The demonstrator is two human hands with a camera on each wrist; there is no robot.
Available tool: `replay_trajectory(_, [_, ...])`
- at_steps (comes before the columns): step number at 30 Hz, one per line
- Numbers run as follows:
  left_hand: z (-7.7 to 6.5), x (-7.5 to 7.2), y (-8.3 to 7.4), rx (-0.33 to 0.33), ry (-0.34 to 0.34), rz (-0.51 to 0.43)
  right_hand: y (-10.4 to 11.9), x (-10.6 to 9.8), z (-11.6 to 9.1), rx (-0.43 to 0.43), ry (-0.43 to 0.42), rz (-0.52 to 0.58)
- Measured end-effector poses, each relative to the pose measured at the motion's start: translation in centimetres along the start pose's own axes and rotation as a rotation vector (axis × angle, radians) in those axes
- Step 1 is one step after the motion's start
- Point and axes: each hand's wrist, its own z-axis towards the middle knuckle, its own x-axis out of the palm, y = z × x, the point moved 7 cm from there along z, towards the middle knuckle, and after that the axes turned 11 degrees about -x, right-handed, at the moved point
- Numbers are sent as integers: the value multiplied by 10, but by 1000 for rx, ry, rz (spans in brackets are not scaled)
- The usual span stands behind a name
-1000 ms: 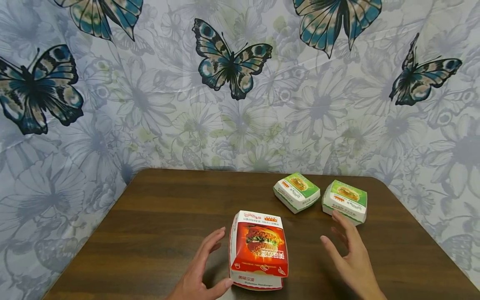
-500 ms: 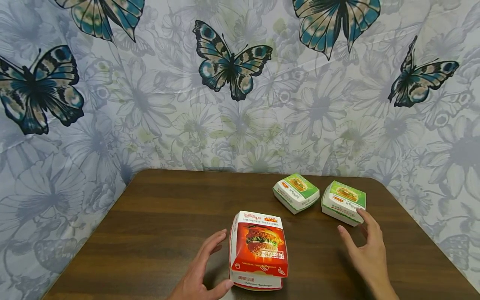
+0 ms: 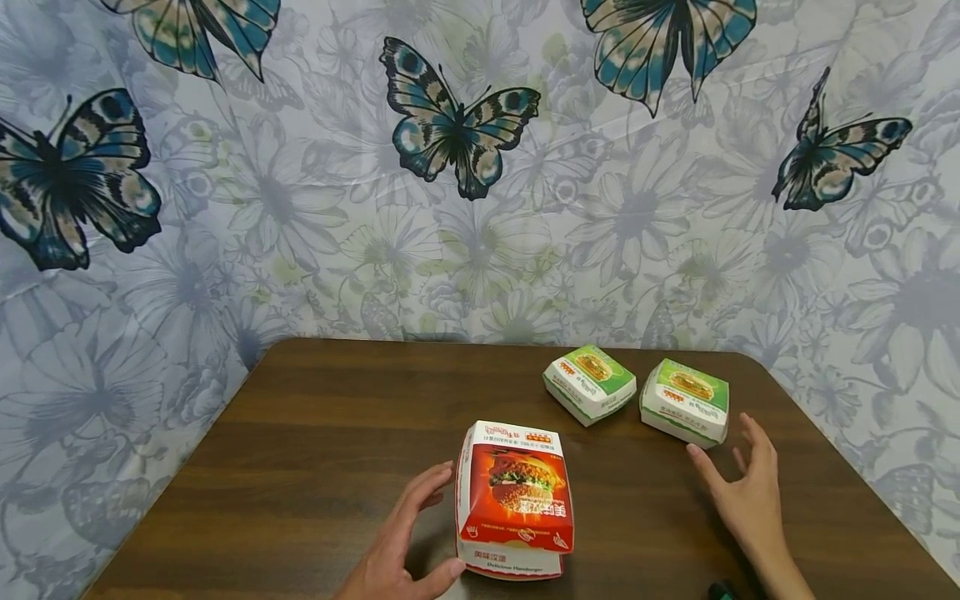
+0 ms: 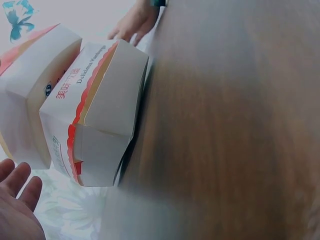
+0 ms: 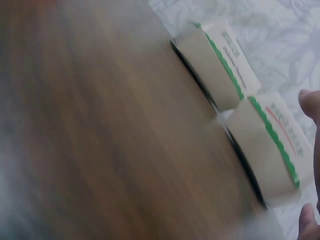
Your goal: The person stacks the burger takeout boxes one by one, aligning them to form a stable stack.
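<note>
A red and white hamburger box (image 3: 517, 492) stands closed near the table's front, its lid printed with a burger. My left hand (image 3: 397, 550) lies along its left side, fingers spread and thumb tip at the front left corner; contact is hard to tell. In the left wrist view its fingers (image 4: 20, 205) appear beside the box (image 4: 107, 95). Farther back are two smaller green and white burger boxes, a left one (image 3: 589, 385) and a right one (image 3: 684, 403). My right hand (image 3: 746, 492) is at the right one's front right corner, thumb close to it, fingers loosely bent, holding nothing.
The boxes stand on a dark brown wooden table (image 3: 337, 433) with rounded far corners. Behind it hangs a pale floral cloth (image 3: 480, 267) with printed butterflies. A dark band (image 3: 722, 590) shows by my right wrist at the lower edge.
My right hand has moved rightward, from in front of the right green box to beside its right corner, its fingertips leaving the box. My left hand and the red box keep their places.
</note>
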Motion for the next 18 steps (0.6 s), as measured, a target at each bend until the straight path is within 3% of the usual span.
replay_trajectory(10, [0,0,0,-10,7,-6,-17,3,7,20,93,38])
replay_trajectory(18, [0,2,3,-121,17,-69,-24,9,14,1,151,28])
